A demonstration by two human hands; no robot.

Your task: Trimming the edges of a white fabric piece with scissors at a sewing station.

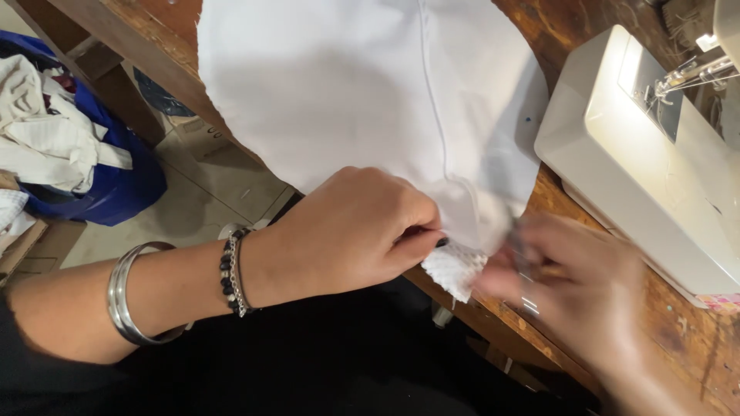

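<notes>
Worn wooden table [678, 339] carries the work, near to far from the cloth. Nearest, the left hand [351, 231] pinches the lower corner of the white cloth [362, 85], fingers pressed together over a small textured patch [456, 270]. Just beside it the right hand [574, 289] is blurred; its fingers cannot be told. One stitched seam already runs down the smooth, raw-edged cloth; the corner looks unsewn. Beyond, right of the cloth, stands a white sewing machine [655, 154].
</notes>
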